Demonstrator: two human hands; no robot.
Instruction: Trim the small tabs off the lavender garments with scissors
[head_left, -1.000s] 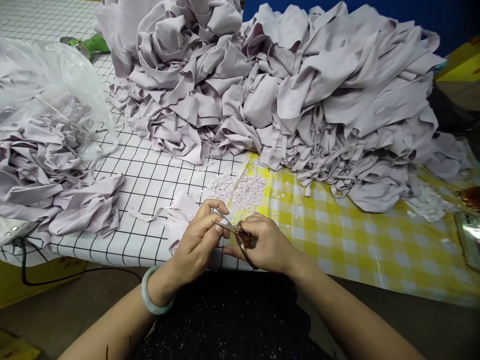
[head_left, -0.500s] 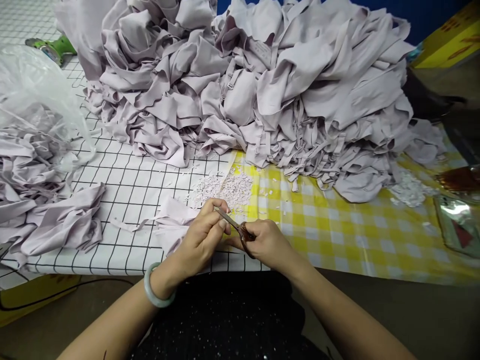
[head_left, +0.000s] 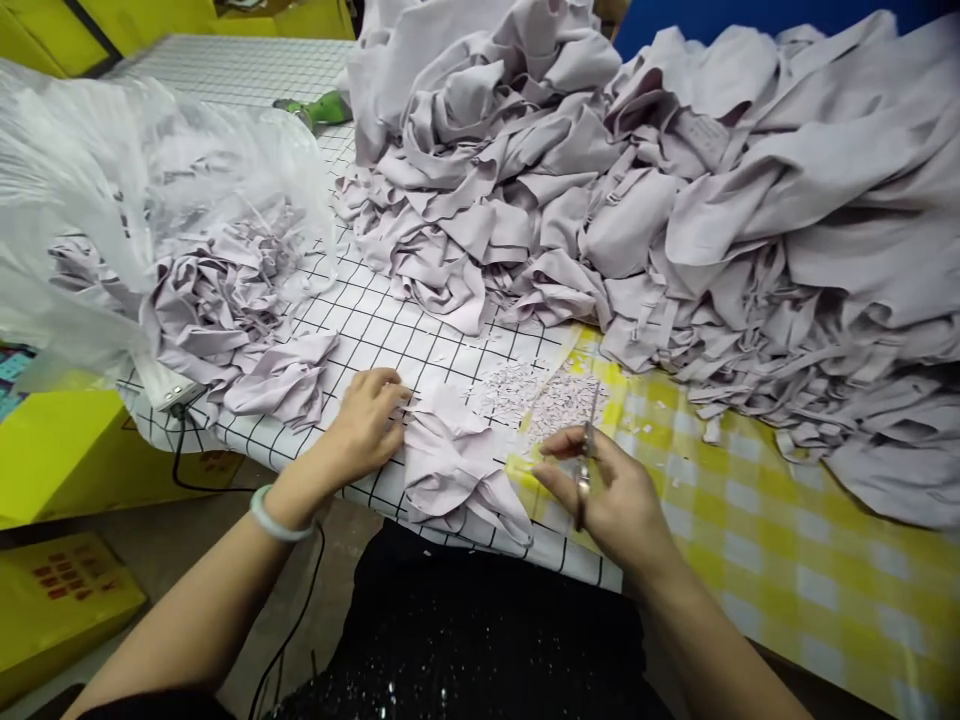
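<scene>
My left hand is at the left edge of a loose pale lilac cloth piece, fingers bent and partly curled; whether it pinches the cloth's edge is unclear. Brown-handled scissors hang in my right hand, blades pointing up and away from me, with the thumb and forefinger apart. Between the hands the cloth piece lies on the grid-patterned tablecloth. Just beyond it is a scatter of tiny pale clippings, partly on the yellow checked cloth.
A large heap of lilac fabric fills the back and right. At left, a clear plastic bag partly covers more lilac pieces. A green tool lies behind. Yellow boxes stand below at left, near a black cable.
The view has swung left. My hands have moved apart, the left to the far side of the cloth piece. The scissors have turned from my left fingers to point away from me.
</scene>
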